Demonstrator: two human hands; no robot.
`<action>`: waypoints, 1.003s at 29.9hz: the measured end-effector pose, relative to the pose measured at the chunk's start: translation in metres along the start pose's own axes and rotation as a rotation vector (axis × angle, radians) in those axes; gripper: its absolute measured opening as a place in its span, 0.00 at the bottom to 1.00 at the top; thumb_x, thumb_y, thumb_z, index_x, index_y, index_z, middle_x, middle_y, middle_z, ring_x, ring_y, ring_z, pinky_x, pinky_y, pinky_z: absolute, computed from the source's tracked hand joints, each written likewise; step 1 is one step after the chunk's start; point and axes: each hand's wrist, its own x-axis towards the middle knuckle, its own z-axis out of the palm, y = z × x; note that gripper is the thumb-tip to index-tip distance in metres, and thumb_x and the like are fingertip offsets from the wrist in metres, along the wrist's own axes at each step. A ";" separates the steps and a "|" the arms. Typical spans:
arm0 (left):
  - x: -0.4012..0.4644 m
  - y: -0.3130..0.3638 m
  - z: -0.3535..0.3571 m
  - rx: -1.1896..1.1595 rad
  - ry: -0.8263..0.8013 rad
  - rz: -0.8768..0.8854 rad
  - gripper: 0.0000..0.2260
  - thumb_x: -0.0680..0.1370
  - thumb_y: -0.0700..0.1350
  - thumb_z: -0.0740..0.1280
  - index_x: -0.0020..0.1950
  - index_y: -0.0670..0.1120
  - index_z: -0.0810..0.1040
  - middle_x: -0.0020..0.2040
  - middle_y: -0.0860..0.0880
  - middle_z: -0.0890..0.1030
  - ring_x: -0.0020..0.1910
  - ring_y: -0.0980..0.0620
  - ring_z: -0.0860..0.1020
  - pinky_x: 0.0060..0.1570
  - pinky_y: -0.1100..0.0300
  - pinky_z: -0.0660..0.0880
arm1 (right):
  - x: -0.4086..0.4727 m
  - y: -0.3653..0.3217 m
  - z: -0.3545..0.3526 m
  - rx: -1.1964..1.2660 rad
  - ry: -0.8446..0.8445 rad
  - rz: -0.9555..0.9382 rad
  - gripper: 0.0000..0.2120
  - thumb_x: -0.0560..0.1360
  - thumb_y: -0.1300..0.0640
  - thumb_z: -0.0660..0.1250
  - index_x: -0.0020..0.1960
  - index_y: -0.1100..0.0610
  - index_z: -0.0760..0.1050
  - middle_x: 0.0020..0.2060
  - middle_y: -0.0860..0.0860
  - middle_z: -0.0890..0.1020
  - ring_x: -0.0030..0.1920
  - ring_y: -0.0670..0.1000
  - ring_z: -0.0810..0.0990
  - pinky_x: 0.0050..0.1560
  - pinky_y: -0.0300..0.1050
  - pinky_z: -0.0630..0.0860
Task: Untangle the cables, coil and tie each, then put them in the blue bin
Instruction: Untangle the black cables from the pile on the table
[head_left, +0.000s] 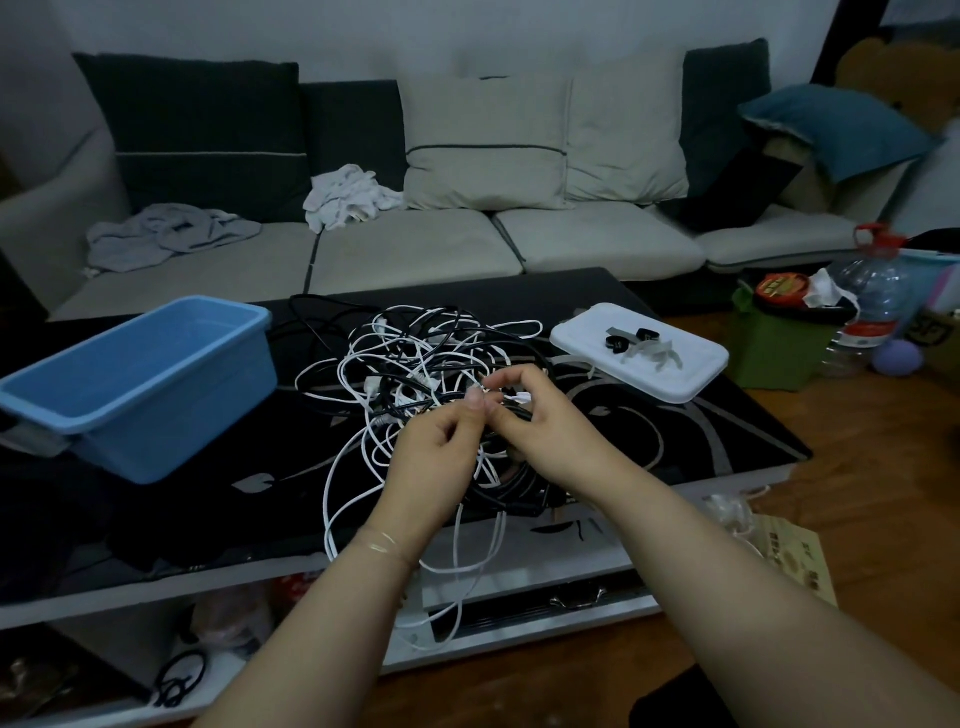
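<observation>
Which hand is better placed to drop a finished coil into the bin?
Left: the blue bin sits on its side. The right hand would cross over the cables.

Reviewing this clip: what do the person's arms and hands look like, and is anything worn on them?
Both forearms are bare, with no sleeves in view. The left hand has a thin, clear-looking band around its wrist. The right hand shows no band, watch or ring. No gloves on either hand.
</observation>
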 end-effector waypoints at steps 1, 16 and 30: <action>0.000 0.000 0.000 0.047 -0.014 0.015 0.10 0.81 0.53 0.61 0.52 0.57 0.81 0.47 0.57 0.83 0.47 0.68 0.78 0.47 0.75 0.71 | 0.000 0.000 -0.001 -0.012 0.000 0.014 0.11 0.77 0.49 0.66 0.57 0.51 0.72 0.50 0.45 0.79 0.38 0.37 0.76 0.45 0.43 0.73; 0.002 -0.002 0.002 -0.076 -0.136 -0.097 0.14 0.81 0.37 0.61 0.61 0.52 0.77 0.55 0.50 0.82 0.48 0.59 0.81 0.43 0.64 0.79 | 0.001 0.000 0.000 0.195 -0.004 0.185 0.11 0.82 0.49 0.56 0.57 0.56 0.69 0.38 0.48 0.75 0.32 0.42 0.72 0.31 0.36 0.71; 0.003 -0.002 -0.003 -0.034 -0.030 -0.047 0.12 0.79 0.39 0.65 0.58 0.51 0.82 0.40 0.62 0.84 0.46 0.64 0.81 0.47 0.71 0.73 | 0.007 0.006 0.011 0.010 0.049 0.123 0.18 0.80 0.41 0.54 0.62 0.51 0.65 0.38 0.47 0.76 0.35 0.47 0.75 0.43 0.49 0.75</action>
